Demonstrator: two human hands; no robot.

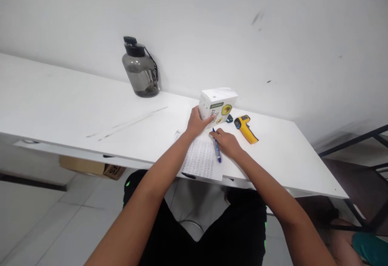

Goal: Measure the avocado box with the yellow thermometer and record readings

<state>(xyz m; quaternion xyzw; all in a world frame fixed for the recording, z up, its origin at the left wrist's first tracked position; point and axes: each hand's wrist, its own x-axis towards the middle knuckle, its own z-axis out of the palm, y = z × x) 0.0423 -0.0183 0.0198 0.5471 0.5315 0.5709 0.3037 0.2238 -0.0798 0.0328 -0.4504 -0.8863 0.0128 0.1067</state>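
My left hand (198,121) grips a white carton (209,103) with avocado pictures on its front, its thumb across the lower front. A blue pen (217,149) is held in my right hand (226,141), just below and right of the carton. Under and between my hands lies a printed sheet of paper (200,159) covered in rows of small marks, reaching the table's front edge. Right of the carton rests a yellow infrared thermometer gun (247,130). A small dark object (229,119) shows partly behind the carton; I cannot make out its kind.
A large grey water bottle (141,74) with a black lid stands by the wall, left on the white table (75,104). A cardboard box (87,167) is below the table at left. At right are a dark metal-framed chair (348,177) and part of another person (342,239).
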